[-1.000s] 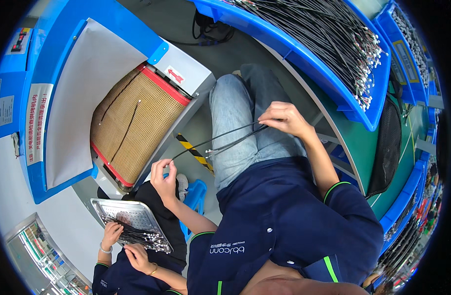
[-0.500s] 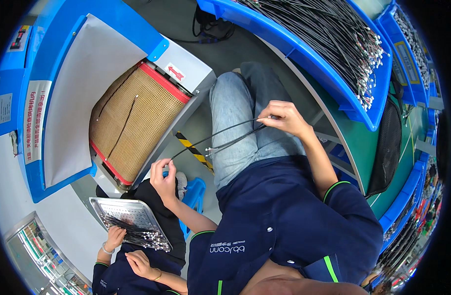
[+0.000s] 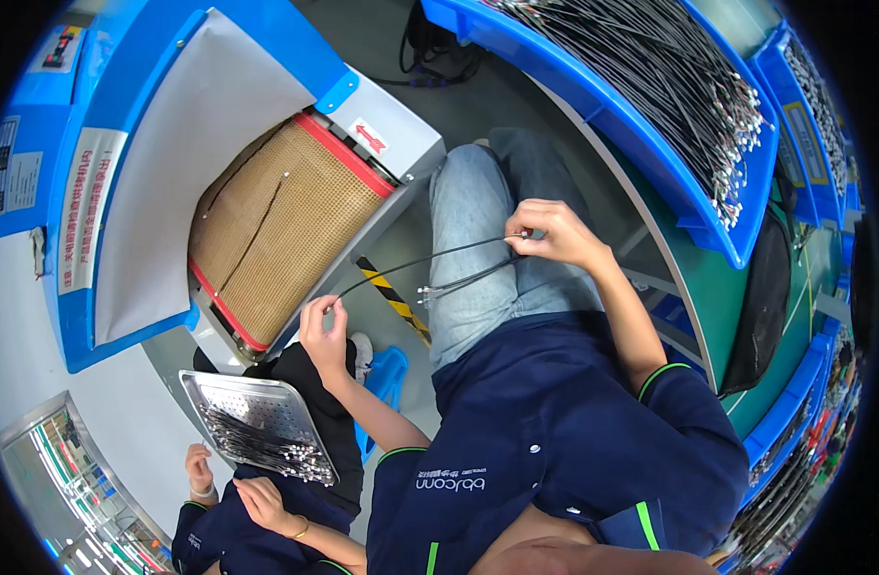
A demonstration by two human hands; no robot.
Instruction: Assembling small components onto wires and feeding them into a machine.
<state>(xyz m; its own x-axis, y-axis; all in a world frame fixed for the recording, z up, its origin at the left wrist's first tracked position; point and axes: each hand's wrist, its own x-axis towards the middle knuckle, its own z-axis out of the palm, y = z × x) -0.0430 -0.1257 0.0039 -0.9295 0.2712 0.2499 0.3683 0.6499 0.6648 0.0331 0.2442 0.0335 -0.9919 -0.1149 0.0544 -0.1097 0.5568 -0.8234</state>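
Note:
A thin black cable (image 3: 430, 257) stretches in a slight curve between my two hands, above my lap. My left hand (image 3: 323, 335) pinches its near-left end between thumb and fingertips, beside the conveyor's edge. At the other end, my right hand (image 3: 555, 235) grips the cable with fingers closed over my thigh. Several more black cables (image 3: 473, 280) hang from that same right hand, their small pale connector ends pointing left over my knee. The fingers hide where these cables are gripped.
A brown mesh conveyor belt (image 3: 310, 216) with black cables (image 3: 253, 235) on it leaves a blue-framed machine. A blue bin (image 3: 746, 230) full of cables stands upper right. A co-worker has a metal tray (image 3: 296, 407) of cables on the lap, near a blue stool (image 3: 390, 374).
The view has shifted, so the machine and bin appear farther right. My hands keep their hold on the cables. The co-worker's hand has lifted off the tray's cables.

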